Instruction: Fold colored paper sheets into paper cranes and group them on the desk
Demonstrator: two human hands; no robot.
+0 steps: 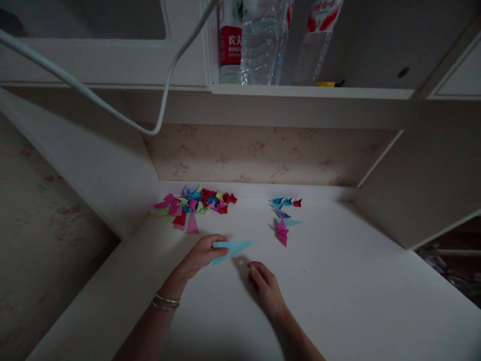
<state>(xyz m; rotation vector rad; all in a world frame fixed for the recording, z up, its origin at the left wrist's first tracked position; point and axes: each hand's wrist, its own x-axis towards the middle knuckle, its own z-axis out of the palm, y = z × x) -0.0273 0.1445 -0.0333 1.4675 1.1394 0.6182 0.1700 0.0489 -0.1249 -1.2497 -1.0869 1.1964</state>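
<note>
My left hand (206, 252) pinches a light blue folded paper (236, 246) at its left end, thumb on top. The paper is a long pointed triangle, held above the white desktop with its tip toward the right. My right hand (266, 287) is apart from the paper, below and to its right. Its fingers are curled in with the thumb against them, and nothing shows between them. Beyond the hands, toward the right, lie a pink folded paper piece (281, 232), a light blue one (293, 222) and a purple one (282, 214).
A heap of colourful folded papers (203, 201) lies at the back left of the white desk (338, 286). Small blue pieces (278, 201) and a red piece (297, 203) lie at the back right. Plastic bottles (259, 45) stand on the shelf above; a white cable (165, 100) hangs in front.
</note>
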